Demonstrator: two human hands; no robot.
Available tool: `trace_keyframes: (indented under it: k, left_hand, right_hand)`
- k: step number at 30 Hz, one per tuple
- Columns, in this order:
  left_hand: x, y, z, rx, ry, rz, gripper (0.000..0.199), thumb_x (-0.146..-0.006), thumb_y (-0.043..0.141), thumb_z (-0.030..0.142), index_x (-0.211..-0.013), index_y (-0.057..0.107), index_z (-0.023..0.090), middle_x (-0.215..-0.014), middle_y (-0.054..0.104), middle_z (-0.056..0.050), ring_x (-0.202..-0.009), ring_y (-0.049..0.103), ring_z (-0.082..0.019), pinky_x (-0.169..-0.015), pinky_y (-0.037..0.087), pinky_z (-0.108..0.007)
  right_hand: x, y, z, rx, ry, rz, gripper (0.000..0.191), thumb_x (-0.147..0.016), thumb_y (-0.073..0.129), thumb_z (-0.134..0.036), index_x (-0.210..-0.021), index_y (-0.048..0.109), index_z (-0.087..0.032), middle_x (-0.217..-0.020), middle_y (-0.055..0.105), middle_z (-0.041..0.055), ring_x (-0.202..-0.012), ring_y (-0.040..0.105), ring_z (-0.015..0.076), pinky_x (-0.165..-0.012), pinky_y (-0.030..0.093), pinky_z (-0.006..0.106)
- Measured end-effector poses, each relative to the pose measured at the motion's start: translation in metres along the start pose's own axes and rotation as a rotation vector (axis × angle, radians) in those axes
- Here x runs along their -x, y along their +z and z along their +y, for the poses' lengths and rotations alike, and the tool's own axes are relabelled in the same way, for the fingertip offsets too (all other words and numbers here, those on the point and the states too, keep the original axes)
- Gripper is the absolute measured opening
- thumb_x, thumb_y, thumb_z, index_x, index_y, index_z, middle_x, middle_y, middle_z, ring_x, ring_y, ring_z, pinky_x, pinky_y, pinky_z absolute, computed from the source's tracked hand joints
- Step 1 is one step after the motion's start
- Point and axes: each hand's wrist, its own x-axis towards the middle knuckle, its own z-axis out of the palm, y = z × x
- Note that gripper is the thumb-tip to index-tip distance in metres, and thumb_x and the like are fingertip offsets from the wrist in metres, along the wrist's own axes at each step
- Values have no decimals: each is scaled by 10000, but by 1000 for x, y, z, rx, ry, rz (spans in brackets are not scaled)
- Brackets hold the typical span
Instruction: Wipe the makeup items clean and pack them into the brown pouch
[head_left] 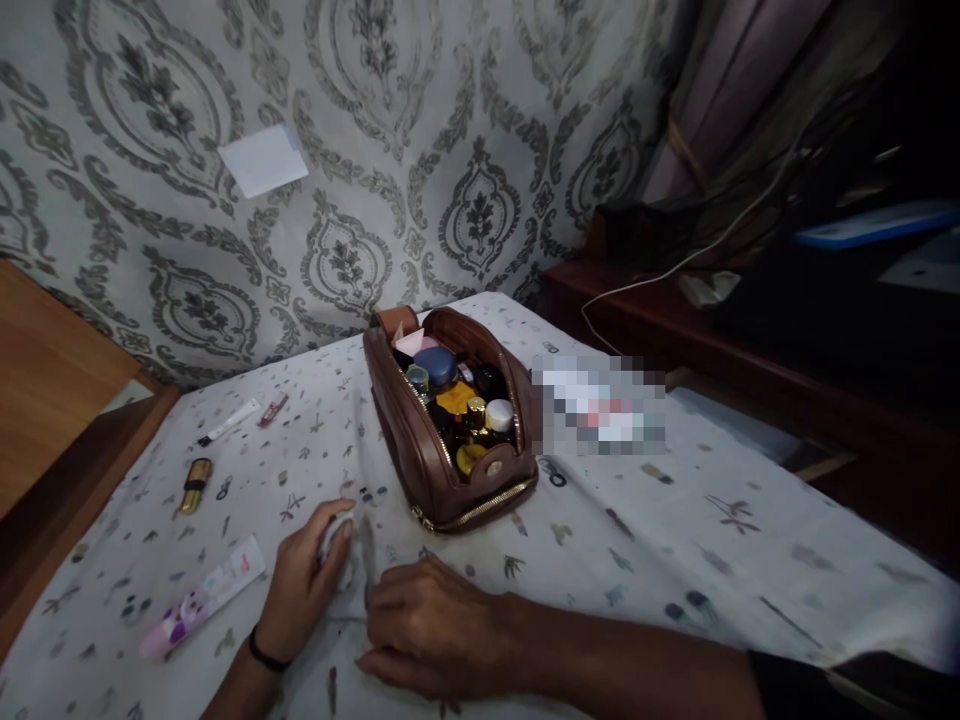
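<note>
my left hand [311, 565] is curled round a pale thing [337, 545] i can't make out, my right hand [442, 630] closed beside it. left, there's a pink-and-purple tube [204, 597] and a gold bottle [195, 487]! the brown bag [405, 430], unzipped and packed, stands between me and the wall [420, 150], its length running wallward, slanting left.

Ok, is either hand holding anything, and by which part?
Cannot tell for sure: something pale shows inside the left hand, too blurred to name it or its part. The right hand is curled, its grip hidden.
</note>
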Motion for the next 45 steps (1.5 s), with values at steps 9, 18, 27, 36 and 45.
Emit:
trace_keyframes:
  k: [9,18,27,36,45]
  left_hand:
    - [0,1,-1,11,40,-20,310,-976,457,407,-1062,659,187,-909,759,-34,-780,709,-168,-741,555,-257]
    - [5,-5,-10,8,52,9,301,-984,430,381,-1084,631,180,-840,736,-27,-725,682,-159,-701,517,-255]
    - [10,-3,-19,-22,68,17,325,-989,437,421,-1112,633,192,-822,719,8,-533,571,-121,-605,486,-241]
    - [6,0,-23,-51,71,19,327,-982,446,440,-1101,633,199,-804,720,10,-521,557,-115,-584,478,-225]
    - [4,-2,-18,-52,91,6,339,-983,436,436,-1086,638,184,-749,709,15,-451,501,-107,-516,456,-220]
  right_hand:
    - [1,-1,3,-40,53,10,306,-937,622,-359,-698,559,-179,-719,645,-11,-725,599,134,-622,387,259]
    - [2,3,3,-151,76,123,307,-917,641,-261,-656,502,-179,-662,570,-20,-663,541,110,-585,357,235]
    - [-1,-40,-8,-106,-81,594,278,-980,488,-232,-705,492,-192,-635,540,-1,-601,503,118,-573,404,243]
    - [15,-166,23,193,437,637,178,-883,563,-135,-1019,678,-141,-979,700,80,-923,640,206,-815,487,332]
    - [-19,-185,31,353,636,-149,173,-851,656,-232,-1001,716,-171,-994,710,103,-991,665,282,-747,433,328]
